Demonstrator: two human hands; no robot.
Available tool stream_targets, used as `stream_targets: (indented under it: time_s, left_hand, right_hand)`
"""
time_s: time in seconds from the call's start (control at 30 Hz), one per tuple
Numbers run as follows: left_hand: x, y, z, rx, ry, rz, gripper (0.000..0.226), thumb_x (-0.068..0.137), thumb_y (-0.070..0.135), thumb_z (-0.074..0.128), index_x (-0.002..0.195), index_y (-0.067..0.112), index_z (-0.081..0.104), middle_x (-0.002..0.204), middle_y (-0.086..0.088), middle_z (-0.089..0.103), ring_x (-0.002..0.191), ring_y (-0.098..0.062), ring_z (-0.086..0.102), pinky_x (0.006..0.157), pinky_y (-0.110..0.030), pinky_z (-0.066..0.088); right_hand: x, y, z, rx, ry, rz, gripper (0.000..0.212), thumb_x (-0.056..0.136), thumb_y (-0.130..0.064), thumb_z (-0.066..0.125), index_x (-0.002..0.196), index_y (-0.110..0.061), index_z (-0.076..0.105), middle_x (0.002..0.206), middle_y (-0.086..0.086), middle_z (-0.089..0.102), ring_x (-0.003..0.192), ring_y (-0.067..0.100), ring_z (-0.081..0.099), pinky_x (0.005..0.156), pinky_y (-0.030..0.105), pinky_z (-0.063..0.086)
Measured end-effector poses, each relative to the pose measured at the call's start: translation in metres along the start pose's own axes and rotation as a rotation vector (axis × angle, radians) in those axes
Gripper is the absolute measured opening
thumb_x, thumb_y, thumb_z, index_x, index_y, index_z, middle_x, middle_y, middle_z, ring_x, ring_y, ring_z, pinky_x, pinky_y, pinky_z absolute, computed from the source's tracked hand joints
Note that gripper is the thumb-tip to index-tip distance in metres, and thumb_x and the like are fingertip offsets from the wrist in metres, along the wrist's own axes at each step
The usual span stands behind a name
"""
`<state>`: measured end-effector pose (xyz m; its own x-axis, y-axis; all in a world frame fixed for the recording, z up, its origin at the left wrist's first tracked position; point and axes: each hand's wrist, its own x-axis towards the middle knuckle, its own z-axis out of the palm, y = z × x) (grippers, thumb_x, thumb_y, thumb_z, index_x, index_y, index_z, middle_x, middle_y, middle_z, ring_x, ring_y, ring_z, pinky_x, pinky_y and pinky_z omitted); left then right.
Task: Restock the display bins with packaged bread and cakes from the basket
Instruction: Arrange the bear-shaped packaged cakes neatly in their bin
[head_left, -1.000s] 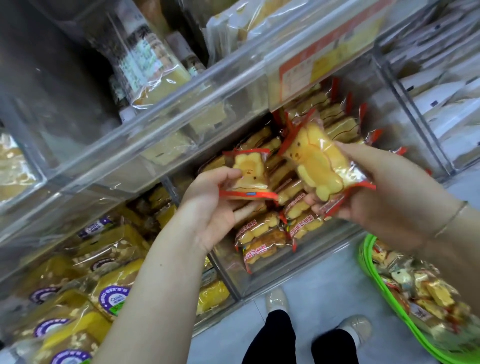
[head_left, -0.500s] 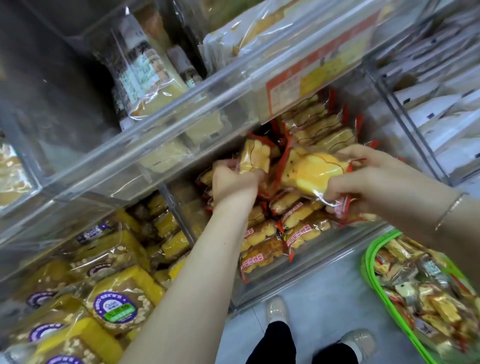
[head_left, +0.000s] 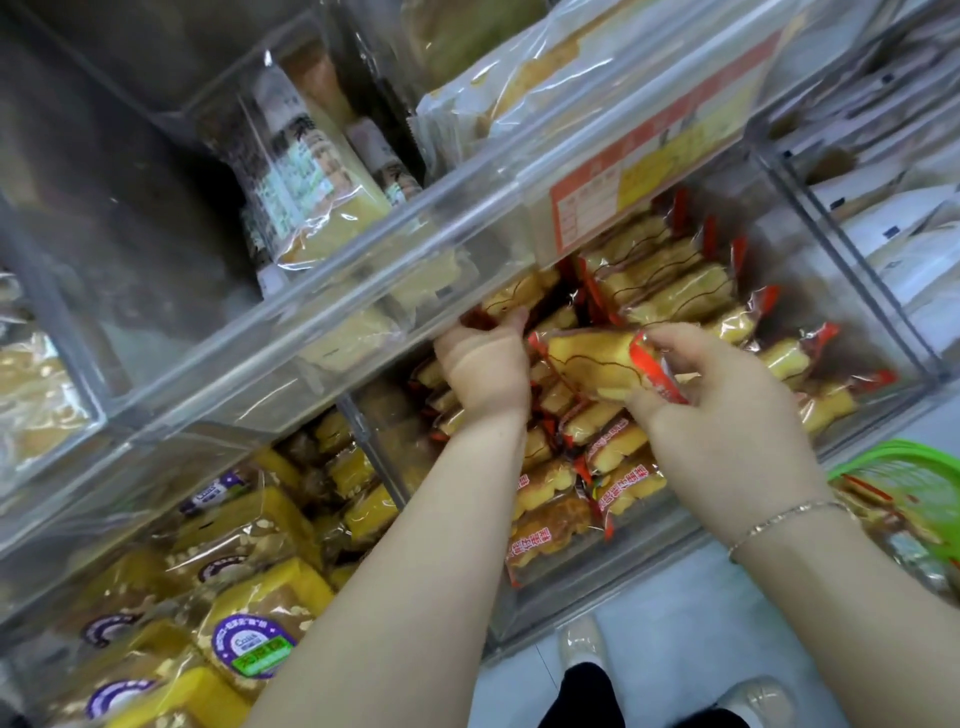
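Basket (head_left: 898, 467) low right, beside right wrist, packets inside. Right hand (head_left: 727, 405) pinches cake packet (head_left: 597, 366) by red end, long axis pointing left-back into bin (head_left: 857, 291). Left hand (head_left: 483, 358) deeper, fingertips under upper shelf (head_left: 363, 291), among packets; grip hidden. Free gap likely between hands.

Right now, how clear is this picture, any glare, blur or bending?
Head view: white glare streaks the clear bin front; straight shelf edges bow from the wide-angle lens; the right hand and its bear-cake packet look slightly smeared; the price label text is unreadable; the green basket is cropped.
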<state>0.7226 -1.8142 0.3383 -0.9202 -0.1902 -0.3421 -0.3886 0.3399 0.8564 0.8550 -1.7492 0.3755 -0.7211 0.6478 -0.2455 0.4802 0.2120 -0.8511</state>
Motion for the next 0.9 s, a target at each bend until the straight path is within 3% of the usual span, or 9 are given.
stream_targets:
  time_s: [0.13, 0.2, 0.27, 0.4, 0.53, 0.67, 0.77, 0.83, 0.9]
  left_hand:
    - [-0.006, -0.001, -0.012, -0.066, 0.059, -0.038, 0.040, 0.083, 0.011, 0.070, 0.119, 0.007, 0.053, 0.121, -0.010, 0.060, 0.113, -0.026, 0.057, 0.102, -0.040, 0.044]
    - [-0.016, -0.002, -0.026, -0.154, 0.087, -0.101, 0.021, 0.089, 0.009, 0.061, 0.109, 0.014, 0.058, 0.113, -0.007, 0.063, 0.104, -0.023, 0.061, 0.097, -0.038, 0.048]
    - [-0.029, -0.004, -0.041, -0.225, -0.053, -0.194, 0.022, 0.093, 0.007, 0.051, 0.108, 0.018, 0.063, 0.109, -0.004, 0.065, 0.096, -0.017, 0.063, 0.086, -0.030, 0.052]
    - [-0.052, -0.013, -0.064, -0.079, -0.306, -0.124, 0.026, 0.087, 0.010, 0.060, 0.089, 0.034, 0.070, 0.079, 0.016, 0.071, 0.081, -0.003, 0.066, 0.079, -0.030, 0.052]
    - [-0.035, -0.013, -0.055, -0.012, -0.135, -0.118, 0.025, 0.083, 0.013, 0.072, 0.092, 0.030, 0.056, 0.087, 0.010, 0.065, 0.092, -0.015, 0.066, 0.091, -0.038, 0.053]
    - [-0.017, -0.007, -0.032, 0.060, -0.058, 0.017, 0.033, 0.083, 0.014, 0.072, 0.112, 0.020, 0.057, 0.095, 0.004, 0.062, 0.102, -0.021, 0.062, 0.095, -0.036, 0.050]
    - [-0.009, -0.011, -0.017, 0.121, -0.025, 0.071, 0.043, 0.082, 0.017, 0.073, 0.121, 0.012, 0.056, 0.117, -0.007, 0.062, 0.111, -0.024, 0.058, 0.096, -0.035, 0.047]
    - [-0.007, -0.014, -0.013, 0.106, -0.005, 0.073, 0.050, 0.081, 0.019, 0.075, 0.124, 0.011, 0.051, 0.121, -0.008, 0.060, 0.112, -0.024, 0.058, 0.092, -0.029, 0.045]
    - [-0.008, -0.017, -0.014, 0.065, -0.014, 0.076, 0.058, 0.081, 0.018, 0.075, 0.131, 0.013, 0.045, 0.122, -0.006, 0.060, 0.113, -0.022, 0.058, 0.090, -0.027, 0.044]
  right_hand:
    - [0.002, -0.001, -0.001, 0.004, 0.027, -0.004, 0.034, 0.086, -0.018, 0.064, 0.114, -0.035, 0.055, 0.072, -0.024, 0.051, 0.061, -0.001, 0.055, 0.049, 0.009, 0.033]
    - [0.006, -0.005, 0.000, 0.038, -0.016, -0.002, 0.028, 0.085, -0.017, 0.063, 0.100, -0.036, 0.048, 0.073, -0.016, 0.056, 0.063, 0.010, 0.062, 0.051, 0.022, 0.047]
    - [0.011, -0.011, 0.004, 0.050, -0.107, 0.023, 0.024, 0.085, -0.014, 0.060, 0.095, -0.030, 0.045, 0.077, -0.007, 0.057, 0.068, 0.020, 0.066, 0.055, 0.036, 0.055]
    - [0.025, -0.016, 0.024, -0.004, -0.211, 0.075, 0.040, 0.085, -0.010, 0.053, 0.118, -0.033, 0.052, 0.085, -0.011, 0.057, 0.073, 0.015, 0.062, 0.056, 0.024, 0.047]
    - [0.026, -0.016, 0.053, 0.514, -0.087, 0.394, 0.051, 0.077, -0.008, 0.064, 0.126, -0.018, 0.052, 0.109, 0.006, 0.063, 0.102, 0.028, 0.062, 0.094, 0.043, 0.049]
    - [0.024, -0.015, 0.079, 0.908, -0.024, 0.601, 0.026, 0.074, -0.003, 0.063, 0.098, -0.012, 0.057, 0.098, 0.014, 0.065, 0.097, 0.031, 0.062, 0.095, 0.050, 0.048]
    - [0.030, -0.012, 0.084, 0.925, -0.025, 0.514, 0.048, 0.081, 0.002, 0.055, 0.123, -0.021, 0.053, 0.106, 0.014, 0.065, 0.097, 0.027, 0.063, 0.089, 0.038, 0.053]
    - [0.036, -0.011, 0.082, 0.836, -0.023, 0.402, 0.054, 0.085, 0.004, 0.051, 0.132, -0.023, 0.050, 0.098, 0.005, 0.067, 0.085, 0.017, 0.063, 0.073, 0.021, 0.054]
    - [0.040, -0.011, 0.082, 0.710, -0.021, 0.318, 0.055, 0.087, 0.005, 0.048, 0.134, -0.024, 0.049, 0.085, -0.004, 0.064, 0.077, 0.014, 0.060, 0.070, 0.019, 0.052]
